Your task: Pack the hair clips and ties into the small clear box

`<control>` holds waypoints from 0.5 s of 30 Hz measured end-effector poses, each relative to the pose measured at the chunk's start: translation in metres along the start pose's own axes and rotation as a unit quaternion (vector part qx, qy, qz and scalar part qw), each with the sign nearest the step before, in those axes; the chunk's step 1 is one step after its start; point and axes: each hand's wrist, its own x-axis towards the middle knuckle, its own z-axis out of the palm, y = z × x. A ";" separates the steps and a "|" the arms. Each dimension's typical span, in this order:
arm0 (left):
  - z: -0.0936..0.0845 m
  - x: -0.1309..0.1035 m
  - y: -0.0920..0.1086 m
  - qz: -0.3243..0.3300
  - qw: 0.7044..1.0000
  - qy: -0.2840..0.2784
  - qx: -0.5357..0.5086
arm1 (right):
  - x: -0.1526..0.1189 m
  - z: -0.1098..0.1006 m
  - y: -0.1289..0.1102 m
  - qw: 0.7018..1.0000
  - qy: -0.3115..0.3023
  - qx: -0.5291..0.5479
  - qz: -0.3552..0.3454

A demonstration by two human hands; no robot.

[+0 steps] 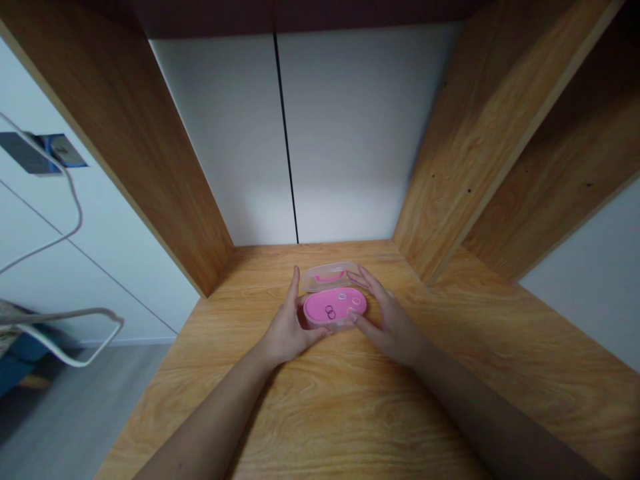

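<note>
Both forearms (pixel 215 410) slant inward over the wooden table (pixel 320 420). The left hand (pixel 286 333) cups the left end of the pink box (pixel 316 303), though I cannot tell whether it grips; the right hand (pixel 389 323) spreads wide, thumb over the box, fingers by the clear lid (pixel 327 268) behind.

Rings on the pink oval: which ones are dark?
The overlapping pair of dark rings, farthest left on the pink oval. The other rings, to their right, are pale.
</note>
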 end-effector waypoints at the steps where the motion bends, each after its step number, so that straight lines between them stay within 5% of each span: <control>1: 0.001 0.000 0.001 -0.001 1.000 0.001 -0.004 | 0.000 0.000 0.000 1.000 -0.003 -0.005 -0.001; 9: 0.001 -0.001 0.005 0.008 1.000 -0.011 0.015 | 0.000 -0.004 0.004 0.997 -0.037 -0.065 -0.017; 15: -0.006 0.000 -0.006 0.039 0.989 0.015 0.143 | 0.000 -0.006 0.007 0.999 -0.032 -0.039 0.002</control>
